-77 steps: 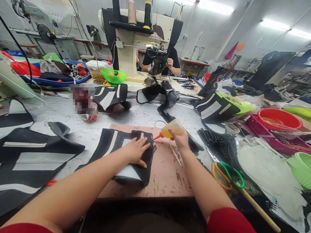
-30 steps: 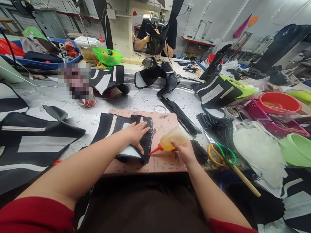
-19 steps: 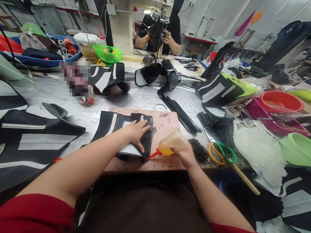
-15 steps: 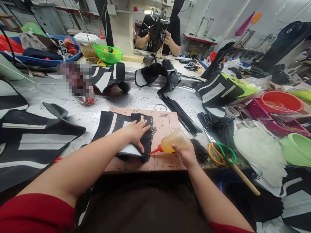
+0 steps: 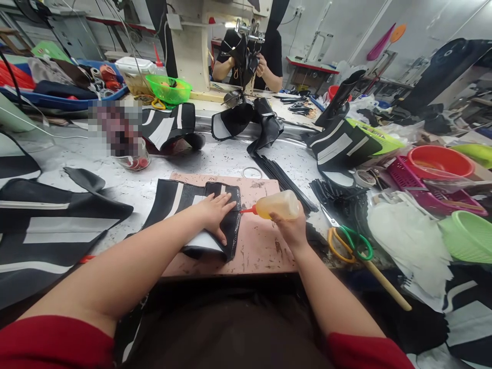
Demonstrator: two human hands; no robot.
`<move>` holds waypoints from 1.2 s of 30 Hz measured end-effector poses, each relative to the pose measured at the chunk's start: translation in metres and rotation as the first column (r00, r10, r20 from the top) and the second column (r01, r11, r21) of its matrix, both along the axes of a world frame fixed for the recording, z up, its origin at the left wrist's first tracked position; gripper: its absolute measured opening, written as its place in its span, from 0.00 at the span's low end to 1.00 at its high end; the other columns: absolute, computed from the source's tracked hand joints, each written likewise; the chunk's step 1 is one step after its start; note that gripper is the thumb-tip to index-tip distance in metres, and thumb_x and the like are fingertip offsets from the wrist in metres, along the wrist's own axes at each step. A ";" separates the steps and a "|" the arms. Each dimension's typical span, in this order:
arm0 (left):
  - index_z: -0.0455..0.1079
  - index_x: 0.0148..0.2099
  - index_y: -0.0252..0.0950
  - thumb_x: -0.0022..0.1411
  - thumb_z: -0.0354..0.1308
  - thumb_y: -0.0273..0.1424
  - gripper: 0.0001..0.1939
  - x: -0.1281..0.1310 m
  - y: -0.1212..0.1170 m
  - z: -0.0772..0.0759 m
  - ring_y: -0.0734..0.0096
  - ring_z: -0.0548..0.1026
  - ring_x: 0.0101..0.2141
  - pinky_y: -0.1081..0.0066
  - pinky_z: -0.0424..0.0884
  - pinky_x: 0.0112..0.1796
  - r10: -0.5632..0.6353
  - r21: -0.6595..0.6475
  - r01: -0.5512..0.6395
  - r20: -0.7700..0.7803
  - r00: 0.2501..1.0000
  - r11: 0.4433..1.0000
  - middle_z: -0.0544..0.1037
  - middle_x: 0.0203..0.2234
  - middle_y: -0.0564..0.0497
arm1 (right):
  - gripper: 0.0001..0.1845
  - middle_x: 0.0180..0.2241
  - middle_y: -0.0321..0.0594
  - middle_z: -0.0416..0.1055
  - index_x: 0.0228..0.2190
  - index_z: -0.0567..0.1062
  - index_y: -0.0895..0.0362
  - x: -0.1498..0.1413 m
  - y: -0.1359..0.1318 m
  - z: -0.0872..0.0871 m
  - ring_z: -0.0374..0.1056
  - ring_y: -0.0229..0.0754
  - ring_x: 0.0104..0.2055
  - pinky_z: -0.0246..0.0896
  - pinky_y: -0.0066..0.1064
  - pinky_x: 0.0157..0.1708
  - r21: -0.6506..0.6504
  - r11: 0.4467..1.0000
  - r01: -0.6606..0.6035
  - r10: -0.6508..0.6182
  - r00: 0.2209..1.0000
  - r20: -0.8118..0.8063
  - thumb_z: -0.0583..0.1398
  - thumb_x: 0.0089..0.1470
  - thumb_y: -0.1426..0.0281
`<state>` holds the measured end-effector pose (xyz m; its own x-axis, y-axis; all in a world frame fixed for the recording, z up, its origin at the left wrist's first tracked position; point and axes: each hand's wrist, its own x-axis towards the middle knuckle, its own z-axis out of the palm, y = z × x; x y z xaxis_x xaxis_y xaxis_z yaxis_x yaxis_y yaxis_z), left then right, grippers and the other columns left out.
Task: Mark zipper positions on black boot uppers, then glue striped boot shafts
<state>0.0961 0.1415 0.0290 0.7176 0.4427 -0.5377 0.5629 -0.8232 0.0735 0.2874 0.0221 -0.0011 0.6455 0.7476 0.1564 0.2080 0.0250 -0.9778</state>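
Note:
My left hand lies flat with fingers spread on a black leather piece with white strips, pressing it to a pinkish board. My right hand is wrapped round a glue bottle, a translucent squeeze bottle with yellowish liquid and a red nozzle. The bottle lies nearly level, and its nozzle tip is at the right edge of the leather, about halfway along. A shiny wet line runs down that edge. Part of the leather is hidden under my left hand and forearm.
Scissors with orange and green handles lie at the right, near a wooden stick. Black strips lie behind the board. More black pieces are at the left. Across the table a person works at a sewing machine.
The glue bottle's nozzle first travelled down the leather's right edge to its near corner, then back up to mid-edge. The edge has become shiny. My left hand has stayed on the leather.

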 end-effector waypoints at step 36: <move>0.71 0.24 0.38 0.48 0.51 0.16 0.14 -0.060 -0.012 0.073 0.65 0.69 0.43 0.64 0.54 0.52 -0.304 0.342 0.253 0.104 0.947 0.905 0.77 0.29 0.48 | 0.29 0.29 0.31 0.74 0.33 0.74 0.49 0.038 -0.113 0.016 0.68 0.34 0.22 0.67 0.24 0.19 0.235 0.956 0.174 0.077 0.625 -0.777 0.71 0.21 0.64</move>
